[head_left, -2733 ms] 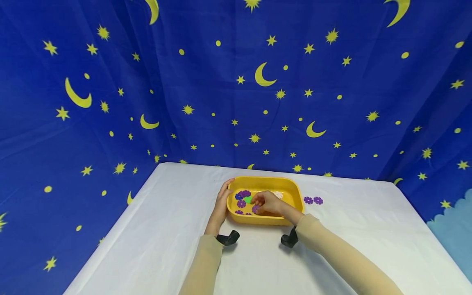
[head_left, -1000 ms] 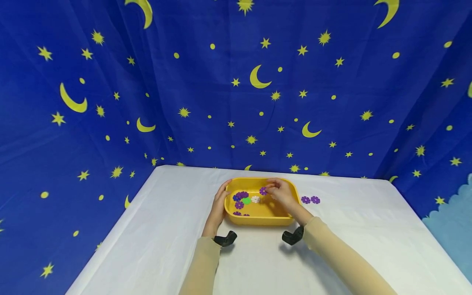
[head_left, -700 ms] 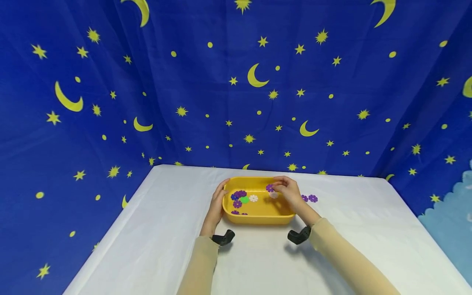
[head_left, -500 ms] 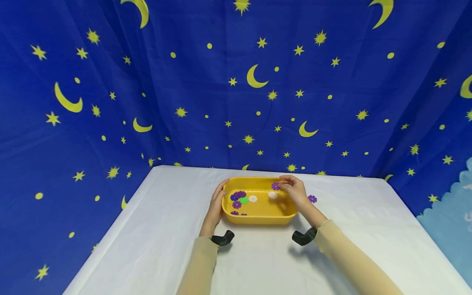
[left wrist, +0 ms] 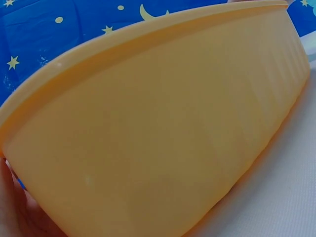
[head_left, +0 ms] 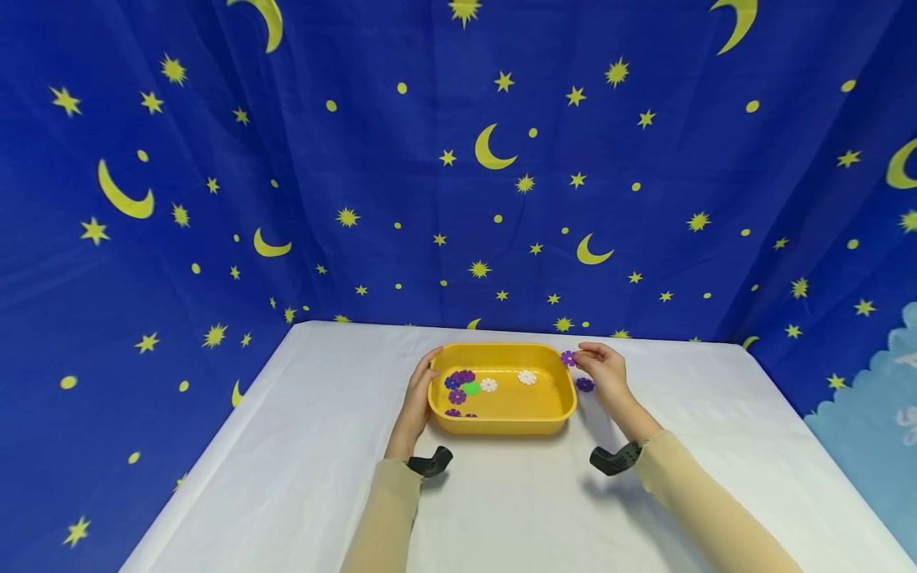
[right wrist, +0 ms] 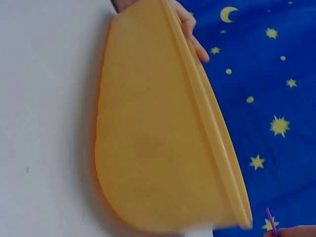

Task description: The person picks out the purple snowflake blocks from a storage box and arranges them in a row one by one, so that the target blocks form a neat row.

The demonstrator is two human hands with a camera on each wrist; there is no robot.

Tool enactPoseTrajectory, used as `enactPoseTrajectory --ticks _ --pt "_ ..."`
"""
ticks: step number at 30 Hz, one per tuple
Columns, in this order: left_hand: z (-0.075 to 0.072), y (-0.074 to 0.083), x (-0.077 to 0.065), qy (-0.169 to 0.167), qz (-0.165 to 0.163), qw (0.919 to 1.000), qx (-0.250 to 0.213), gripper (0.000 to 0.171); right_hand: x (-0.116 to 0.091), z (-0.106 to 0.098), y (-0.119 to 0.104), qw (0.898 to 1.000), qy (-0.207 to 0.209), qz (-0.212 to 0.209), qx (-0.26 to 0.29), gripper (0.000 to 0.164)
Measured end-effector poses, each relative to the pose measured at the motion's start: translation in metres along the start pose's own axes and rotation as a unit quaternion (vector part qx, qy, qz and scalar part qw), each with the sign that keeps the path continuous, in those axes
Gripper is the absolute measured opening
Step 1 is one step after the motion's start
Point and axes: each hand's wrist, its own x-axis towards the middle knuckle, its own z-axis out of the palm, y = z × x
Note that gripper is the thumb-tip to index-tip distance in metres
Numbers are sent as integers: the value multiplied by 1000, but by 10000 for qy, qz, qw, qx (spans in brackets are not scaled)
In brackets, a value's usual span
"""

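While L hand grips L end of yellow tub on tbl, R hand has purple flower in closed pinch by tub's far R corner, nr 2nd purple flower. In tub: 2 white flowers, green pc & purple pcs.

Tub in all three views

No text, label, brand or number can be read here.
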Motion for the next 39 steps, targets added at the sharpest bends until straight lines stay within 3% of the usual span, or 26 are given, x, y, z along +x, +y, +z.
enactPoseTrajectory --ticks 5,14,22,32,39 --pt "-1 -1 0 81 8 10000 55 50 3 -14 2 9997 234 32 -57 39" --pt "-1 4 0 -165 -53 9998 -53 52 5 -38 12 9978 624 23 -204 31" --pt "0 2 -1 -7 -13 10000 54 50 8 -54 25 9943 1032 -152 208 16" --pt "1 0 0 126 -48 9998 130 49 8 -69 30 9909 1337 135 -70 36" --pt "1 7 -4 -13 -89 9999 58 49 8 -72 36 9893 1390 315 -320 38"
